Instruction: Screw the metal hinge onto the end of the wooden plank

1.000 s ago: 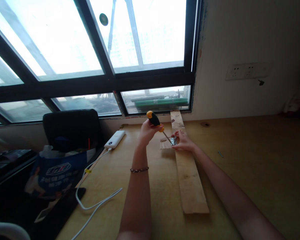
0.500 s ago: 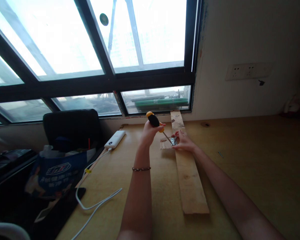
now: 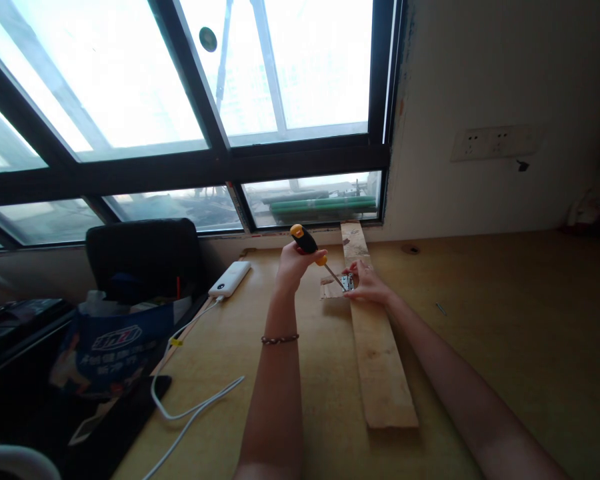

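Note:
My left hand (image 3: 290, 268) is closed round the yellow-and-black handle of a screwdriver (image 3: 306, 240). The screwdriver slants down to the right, its tip at a small silver metal hinge (image 3: 347, 283). From the other side, my right hand (image 3: 371, 287) grips the hinge between thumb and fingers, resting over a long wooden plank (image 3: 383, 363). A short piece of wood (image 3: 331, 287) juts out to the left of the plank beneath the hinge. Any screw under the tip is too small to make out.
A loose screw (image 3: 441, 309) lies on the wooden table (image 3: 505, 347), right of the plank. On the left are a white power bank (image 3: 231, 279) with a white cable (image 3: 200, 405), a black chair (image 3: 143, 250) and a blue bag (image 3: 113, 357). A window stands behind.
My left hand and the screwdriver handle have shifted slightly left, and the handle's tilt has changed a little. The tip, the hinge and my right hand stay in place.

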`<control>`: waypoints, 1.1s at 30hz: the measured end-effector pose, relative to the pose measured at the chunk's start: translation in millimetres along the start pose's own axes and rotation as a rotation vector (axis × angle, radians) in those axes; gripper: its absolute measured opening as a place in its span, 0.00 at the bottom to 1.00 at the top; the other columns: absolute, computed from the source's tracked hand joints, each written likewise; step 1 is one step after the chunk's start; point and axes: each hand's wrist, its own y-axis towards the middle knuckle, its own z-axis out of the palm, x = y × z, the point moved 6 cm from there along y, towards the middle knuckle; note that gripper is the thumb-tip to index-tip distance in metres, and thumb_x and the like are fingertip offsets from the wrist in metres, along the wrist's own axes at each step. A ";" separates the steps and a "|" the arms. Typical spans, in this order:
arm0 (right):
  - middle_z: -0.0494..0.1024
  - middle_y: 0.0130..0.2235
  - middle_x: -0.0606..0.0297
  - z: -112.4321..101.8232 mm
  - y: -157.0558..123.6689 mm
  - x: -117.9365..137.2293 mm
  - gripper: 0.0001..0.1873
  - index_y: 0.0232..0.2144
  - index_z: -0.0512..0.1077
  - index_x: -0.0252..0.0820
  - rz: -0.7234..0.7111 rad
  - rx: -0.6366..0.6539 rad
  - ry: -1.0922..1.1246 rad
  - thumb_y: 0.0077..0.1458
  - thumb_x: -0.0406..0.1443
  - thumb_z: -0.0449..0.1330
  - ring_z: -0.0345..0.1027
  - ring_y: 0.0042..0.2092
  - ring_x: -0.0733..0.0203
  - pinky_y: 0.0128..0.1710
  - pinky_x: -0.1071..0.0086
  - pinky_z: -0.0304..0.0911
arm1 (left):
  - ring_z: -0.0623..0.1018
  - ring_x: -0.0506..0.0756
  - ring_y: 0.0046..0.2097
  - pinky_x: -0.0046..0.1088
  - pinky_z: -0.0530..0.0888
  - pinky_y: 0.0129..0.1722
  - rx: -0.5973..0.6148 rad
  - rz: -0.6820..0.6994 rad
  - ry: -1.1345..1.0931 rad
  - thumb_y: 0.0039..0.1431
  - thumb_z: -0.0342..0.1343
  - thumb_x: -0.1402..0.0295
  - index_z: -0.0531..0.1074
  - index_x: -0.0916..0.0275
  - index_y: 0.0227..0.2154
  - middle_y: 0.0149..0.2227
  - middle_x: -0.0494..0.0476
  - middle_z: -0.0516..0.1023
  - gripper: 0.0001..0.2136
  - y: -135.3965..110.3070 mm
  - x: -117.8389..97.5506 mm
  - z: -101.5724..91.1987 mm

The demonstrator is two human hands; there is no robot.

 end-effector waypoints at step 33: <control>0.66 0.42 0.62 11.5 -1.8 11.2 0.36 0.42 0.59 0.47 -0.044 0.077 -0.203 0.26 0.38 0.69 0.59 0.44 0.49 0.43 0.59 0.56 | 0.66 0.46 0.25 0.23 0.63 0.26 -0.001 0.073 -0.215 0.39 0.63 0.62 0.63 0.63 0.25 0.23 0.48 0.66 0.15 -18.1 -9.0 52.4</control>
